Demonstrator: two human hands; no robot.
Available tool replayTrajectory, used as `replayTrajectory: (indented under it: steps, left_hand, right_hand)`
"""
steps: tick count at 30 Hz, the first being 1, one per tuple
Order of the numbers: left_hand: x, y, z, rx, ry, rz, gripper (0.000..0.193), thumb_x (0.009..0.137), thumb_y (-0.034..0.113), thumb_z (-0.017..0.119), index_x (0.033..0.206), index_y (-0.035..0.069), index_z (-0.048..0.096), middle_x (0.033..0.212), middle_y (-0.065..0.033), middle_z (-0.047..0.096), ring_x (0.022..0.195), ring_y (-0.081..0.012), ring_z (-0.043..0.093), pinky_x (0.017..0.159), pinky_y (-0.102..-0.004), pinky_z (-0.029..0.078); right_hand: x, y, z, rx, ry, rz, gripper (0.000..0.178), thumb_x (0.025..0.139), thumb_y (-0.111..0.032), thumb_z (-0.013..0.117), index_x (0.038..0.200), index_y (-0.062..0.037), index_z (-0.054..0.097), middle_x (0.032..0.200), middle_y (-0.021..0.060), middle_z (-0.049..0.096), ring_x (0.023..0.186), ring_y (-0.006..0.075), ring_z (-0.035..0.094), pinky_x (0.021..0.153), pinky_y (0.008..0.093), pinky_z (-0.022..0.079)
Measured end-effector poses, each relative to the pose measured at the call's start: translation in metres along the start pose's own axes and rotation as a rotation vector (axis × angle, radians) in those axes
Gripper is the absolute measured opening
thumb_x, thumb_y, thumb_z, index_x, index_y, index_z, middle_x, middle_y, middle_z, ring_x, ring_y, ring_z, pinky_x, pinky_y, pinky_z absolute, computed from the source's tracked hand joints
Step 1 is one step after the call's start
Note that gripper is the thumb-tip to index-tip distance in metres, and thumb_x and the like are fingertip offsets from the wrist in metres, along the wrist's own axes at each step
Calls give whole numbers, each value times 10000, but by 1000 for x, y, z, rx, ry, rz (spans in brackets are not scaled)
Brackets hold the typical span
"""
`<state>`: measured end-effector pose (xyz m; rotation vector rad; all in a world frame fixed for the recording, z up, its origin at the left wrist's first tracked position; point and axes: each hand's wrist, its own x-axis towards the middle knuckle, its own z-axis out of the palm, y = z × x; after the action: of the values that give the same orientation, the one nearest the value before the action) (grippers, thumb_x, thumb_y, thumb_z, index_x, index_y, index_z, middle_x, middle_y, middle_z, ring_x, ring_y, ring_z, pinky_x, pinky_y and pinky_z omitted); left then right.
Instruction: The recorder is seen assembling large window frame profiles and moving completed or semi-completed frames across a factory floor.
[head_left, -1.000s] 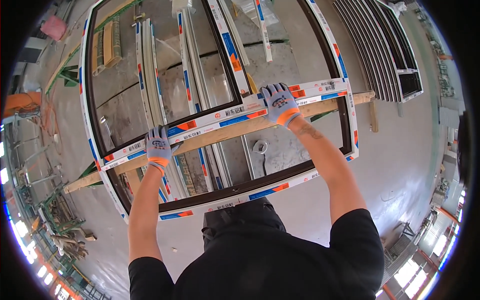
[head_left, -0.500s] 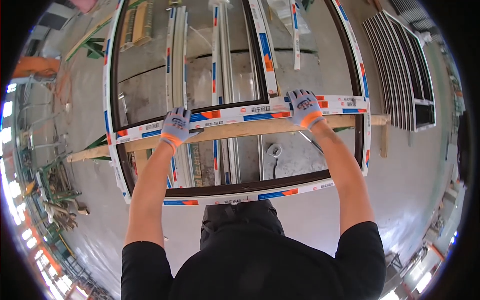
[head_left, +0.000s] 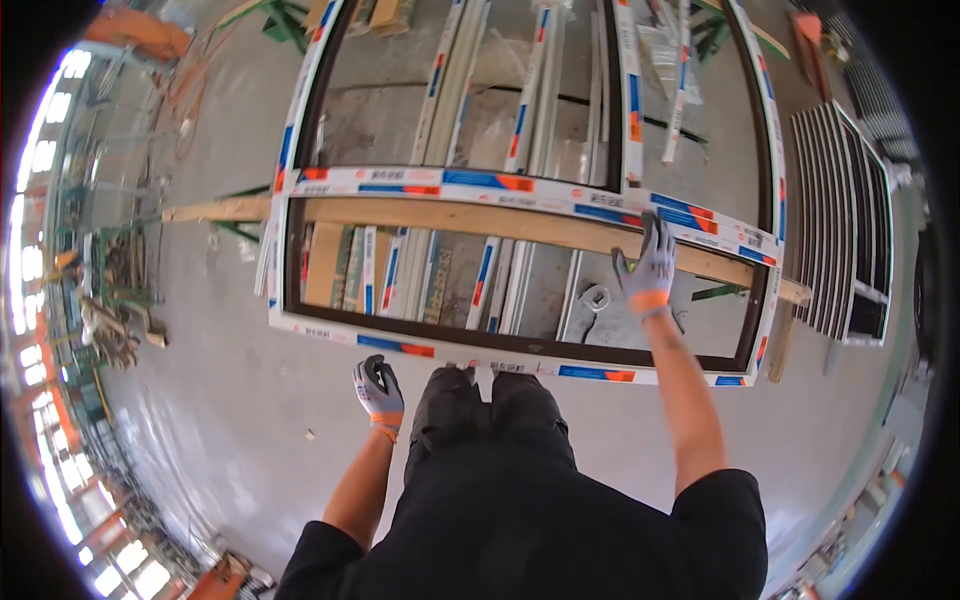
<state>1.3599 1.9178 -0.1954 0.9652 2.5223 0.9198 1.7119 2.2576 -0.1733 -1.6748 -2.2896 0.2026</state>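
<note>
A large window frame [head_left: 320, 182], dark profiles wrapped in white protective film with blue and orange patches, lies in front of me. My right hand [head_left: 652, 262], in a grey glove with an orange cuff, is at its crossbar, near where the upright bar meets it. Its fingers point away from me and the thumb stands apart; the fingertips overlap the crossbar's edge. My left hand [head_left: 379, 392], gloved alike, hangs just off the frame's near edge. Its fingers are loosely curled, with a gap to the thumb and nothing visible between them.
A wooden beam [head_left: 225, 209] runs crosswise beneath the frame. Through the openings show long wrapped profiles [head_left: 455, 95] and a roll of tape [head_left: 595, 297]. To the right lies a stack of dark slatted panels [head_left: 825, 225]. Racks with offcuts [head_left: 115, 320] line the left side.
My left hand has left the crossbar and dropped back to the near edge. My right hand has lifted its grip and turned, fingers straighter. The view has shifted, so the frame appears further right.
</note>
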Motion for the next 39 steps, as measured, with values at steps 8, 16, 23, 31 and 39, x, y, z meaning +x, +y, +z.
replayTrajectory:
  steps: [8,16,23,31,39]
  left_hand:
    - [29,-216,32,511,-441,54,400,859,398,589,986,27,666,1004,-197,676,957,-369,626,865,-469,490]
    - [50,-309,97,381,-694,-194,479,867,443,578,1083,21,645,1092,-226,660,1019,-391,632,868,-449,515]
    - [-65,-255,35,-138,-1023,-6,564,763,485,714,960,-40,648,963,-266,668,894,-406,654,761,-468,519]
    - [-176,-128,33,-308,-1675,57,431,814,311,720,1119,12,660,1023,-119,693,939,-230,643,830,-340,506]
    - [-262,-97,118,-592,-1528,639,351,860,274,671,1124,44,639,1064,-147,673,994,-258,629,857,-368,489]
  right_hand:
    - [-187,-177,46,-192,-564,-17,500,836,-400,603,1218,-78,577,1020,176,644,922,352,616,820,454,499]
    - [-211,-234,80,-109,-442,41,397,865,-305,574,1170,-50,590,1096,159,641,975,347,624,852,443,494]
    - [-239,-240,53,-164,-345,89,379,868,-324,556,1130,-53,602,1088,167,641,948,352,634,832,446,499]
    - [-289,-228,32,-199,117,171,423,817,-254,626,1163,-20,556,1193,191,566,1136,361,516,955,456,418]
    - [-426,-170,63,285,-574,888,404,842,-362,647,1099,-51,651,1043,228,660,988,415,622,849,478,495]
